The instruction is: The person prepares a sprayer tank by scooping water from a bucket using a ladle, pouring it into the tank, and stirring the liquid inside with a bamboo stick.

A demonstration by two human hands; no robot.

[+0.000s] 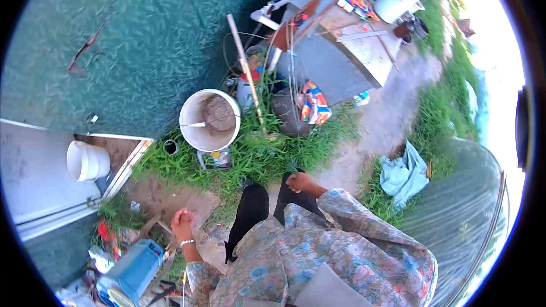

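My left hand (pixel 182 225) hangs in the air at my left side, a bracelet on its wrist. Its fingers are loosely curled and a little apart, with nothing seen in them. In front of my thigh is my right hand (pixel 300 183), its fingers folded in and no object visible in it. Neither hand touches a tool or container. Ahead, in the grass, stands a white bucket (pixel 189 109) with a wire handle and a brown, mud-like mass (pixel 219 112) inside. Beside the bucket are a small dark pot (pixel 170 146) and a pale stick (pixel 244 59).
Green netting (pixel 136 40) spreads at the upper left. A second white bucket (pixel 88 161) sits at the left, above a blue container (pixel 131 273). A grey slab (pixel 327 68) and a large white pot (pixel 398 1) lie ahead right. Light blue cloth (pixel 404 175) lies on grass.
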